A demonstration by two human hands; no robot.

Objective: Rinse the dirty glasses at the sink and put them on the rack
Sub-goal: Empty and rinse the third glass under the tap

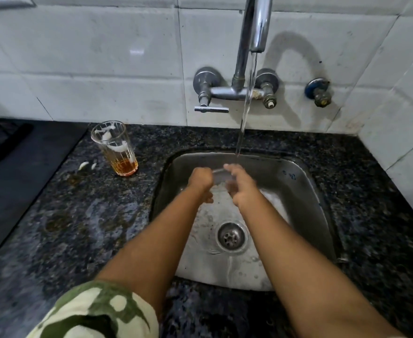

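You gripped one glass (pixel 221 178) between your left hand (pixel 200 180) and right hand (pixel 240 187) under the running water (pixel 245 111). A second dirty glass (pixel 114 147) waited on the counter (pixel 83 215); nothing showed on the rack (pixel 3 142).

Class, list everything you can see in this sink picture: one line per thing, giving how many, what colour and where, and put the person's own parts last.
Glass being rinsed: one, clear, blurred, between both hands under the water stream.
Dirty glass: one, clear with amber liquid and white residue, upright on the counter left of the sink.
White bits: two, on the counter beside the dirty glass.
Sink: one, steel, set in the counter.
Drain: one, steel, in the sink floor.
Tap: one, chrome, on the wall, running.
Valve: one, blue and brass, on the wall right of the tap.
Counter: one, dark speckled stone.
Wall tiles: many, white.
Dark mat: one, far left.
Sleeve: one, green and cream, bottom left.
Left hand: one, holds the glass.
Right hand: one, holds the glass.
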